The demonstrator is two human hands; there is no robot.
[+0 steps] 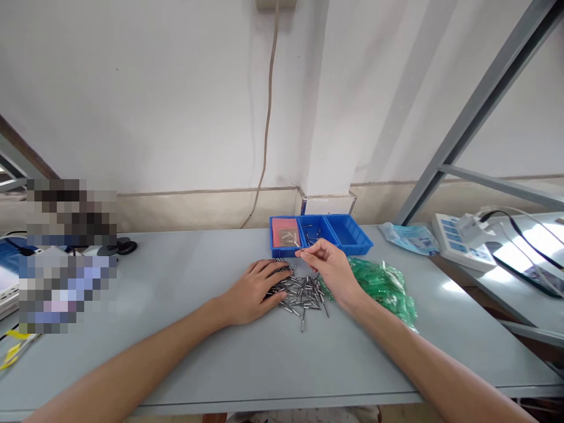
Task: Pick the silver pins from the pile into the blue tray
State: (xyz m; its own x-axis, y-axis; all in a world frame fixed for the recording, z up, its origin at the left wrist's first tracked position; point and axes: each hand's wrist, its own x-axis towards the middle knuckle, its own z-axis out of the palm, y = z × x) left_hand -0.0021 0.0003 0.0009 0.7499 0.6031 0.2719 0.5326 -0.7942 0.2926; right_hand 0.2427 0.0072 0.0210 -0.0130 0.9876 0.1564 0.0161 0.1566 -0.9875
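Note:
A loose pile of small metal pins (304,294) lies on the grey table. My left hand (258,291) rests palm down on the pile's left side, fingers spread, covering part of it. Above the pile's far right edge, my right hand (328,264) pinches one thin metal pin (300,251) between thumb and fingertips. That pin is by the front wall of a blue divided tray (288,252). The tray's left compartment has a pink lining with a clear packet (288,237) on it. Several pins (312,233) lie in the middle compartment; the right one shows its bare bottom.
Crumpled green plastic (388,288) lies right of the pile, partly behind my right forearm. Farther right are a blue-and-white packet (409,238) and a white power strip (460,244) with plugs and cables. Dark round objects (127,245) sit at the left, near a blurred-out person (66,258).

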